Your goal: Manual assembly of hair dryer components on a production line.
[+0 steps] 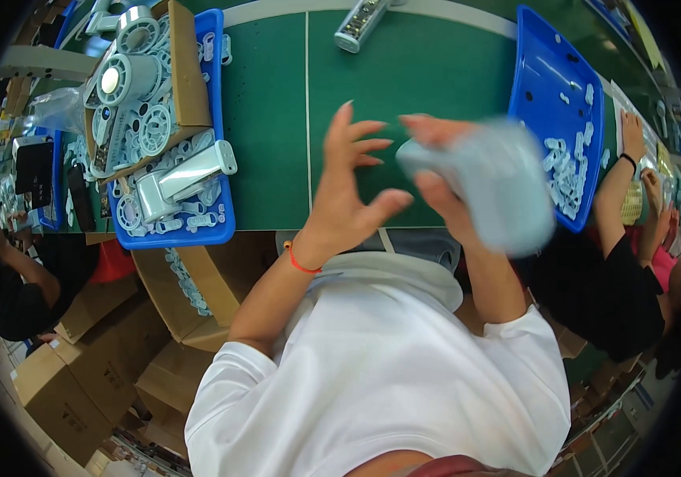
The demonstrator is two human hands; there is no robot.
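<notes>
While the right hand (453, 208) is pinching the blurred pale-blue plastic housing (511, 191) between its fingers at the narrow end, the left hand (344, 191) is holding its fingers spread, just beside it. For steady handling, the wider end is probably needing left-hand support. Blue trays (543, 87) are bounding both sides of the fingers; the green bench (265, 119) is extending ahead between.

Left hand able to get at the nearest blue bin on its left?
Likely yes: the left hand holds nothing, and nothing visible stands between it and the blue bin across the green tabletop.
</notes>
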